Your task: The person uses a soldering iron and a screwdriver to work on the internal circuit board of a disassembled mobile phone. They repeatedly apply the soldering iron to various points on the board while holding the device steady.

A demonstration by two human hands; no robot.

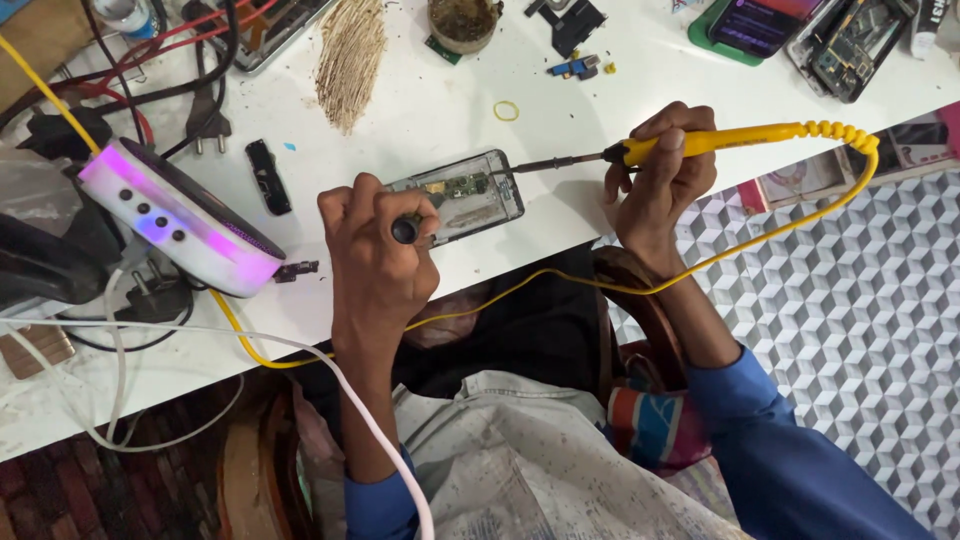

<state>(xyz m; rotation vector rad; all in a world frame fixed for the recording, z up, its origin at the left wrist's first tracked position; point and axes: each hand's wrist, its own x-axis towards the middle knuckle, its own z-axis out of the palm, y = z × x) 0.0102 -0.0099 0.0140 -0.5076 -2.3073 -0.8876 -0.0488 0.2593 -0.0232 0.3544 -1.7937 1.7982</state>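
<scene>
Right hand [662, 175] fingers clamped on yellow iron [700, 141], tip at phone [462, 194] 3 o'clock edge. Left hand [378, 255] fingers clamped on black tool [405, 230] over phone.

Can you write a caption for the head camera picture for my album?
Right hand holds a yellow-handled soldering iron to an opened phone; left hand grips a black-tipped tool.
</scene>
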